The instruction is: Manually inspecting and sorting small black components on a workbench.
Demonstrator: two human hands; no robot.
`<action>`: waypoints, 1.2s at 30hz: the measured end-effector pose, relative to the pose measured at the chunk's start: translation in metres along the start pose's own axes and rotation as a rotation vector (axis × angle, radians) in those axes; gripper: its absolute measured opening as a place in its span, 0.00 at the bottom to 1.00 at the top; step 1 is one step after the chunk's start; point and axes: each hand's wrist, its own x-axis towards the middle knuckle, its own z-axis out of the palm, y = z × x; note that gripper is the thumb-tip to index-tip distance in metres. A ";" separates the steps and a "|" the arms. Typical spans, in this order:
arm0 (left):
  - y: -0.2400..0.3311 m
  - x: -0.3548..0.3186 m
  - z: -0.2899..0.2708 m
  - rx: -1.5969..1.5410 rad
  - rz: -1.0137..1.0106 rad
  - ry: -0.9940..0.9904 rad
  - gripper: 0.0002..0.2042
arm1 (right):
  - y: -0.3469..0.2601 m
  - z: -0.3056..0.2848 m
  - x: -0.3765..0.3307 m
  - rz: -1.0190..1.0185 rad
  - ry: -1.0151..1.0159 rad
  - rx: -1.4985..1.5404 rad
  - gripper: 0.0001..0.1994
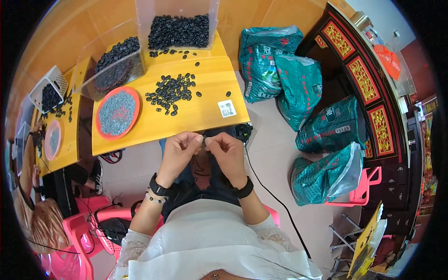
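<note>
My left hand [181,153] and my right hand [227,155] meet just off the near edge of the yellow table [205,114], over my lap. Both are closed in a pinch, fingertips almost touching. Between them shows a tiny greyish-dark bit, too small to name. On the table beyond lies a loose pile of small black oval pieces [173,90]. To its left, an orange-red plate [136,112] holds many thin grey metal pieces, with some reddish ones in the middle.
Clear plastic bins [214,21] of black pieces stand at the table's back. A white label [227,109] lies near the right corner. Several green sacks [298,88] stand on the floor at right. Another person [44,219] sits at left by a second table [70,135]. A black cable [275,198] crosses the floor.
</note>
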 end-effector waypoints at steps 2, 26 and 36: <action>-0.002 0.001 0.003 -0.102 -0.025 0.011 0.08 | 0.005 0.003 -0.001 -0.016 0.016 0.018 0.07; -0.010 0.009 -0.016 -0.178 -0.136 -0.033 0.08 | -0.005 -0.001 0.027 -0.510 -0.161 -0.273 0.12; -0.010 0.005 -0.013 -0.342 -0.287 -0.124 0.09 | -0.003 -0.003 0.021 -0.698 -0.091 -0.461 0.09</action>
